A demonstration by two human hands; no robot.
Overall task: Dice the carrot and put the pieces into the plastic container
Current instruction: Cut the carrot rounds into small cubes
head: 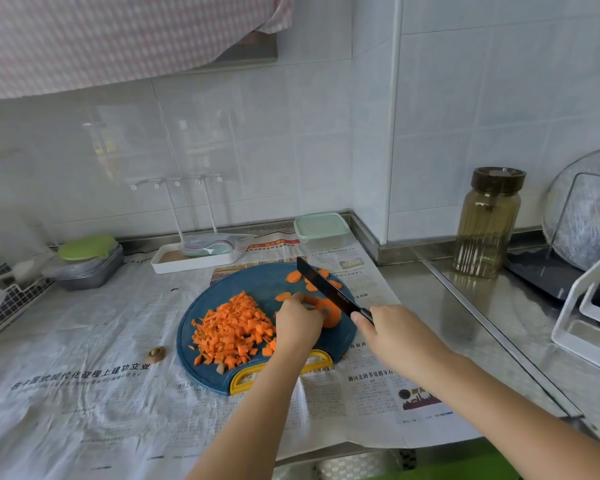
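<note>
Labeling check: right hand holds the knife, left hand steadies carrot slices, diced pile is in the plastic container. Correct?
One error. Head view: the diced pile lies on the cutting board, not in the plastic container, which stands lidded by the wall. Yes for right hand on knife, left hand on carrot slices.

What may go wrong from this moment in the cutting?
1. The left hand pinches a carrot slice right beside the knife blade; a slip may cut its fingers.
2. Some loose slices lie near the far edge of the cutting board and may slide onto the newspaper.
</note>
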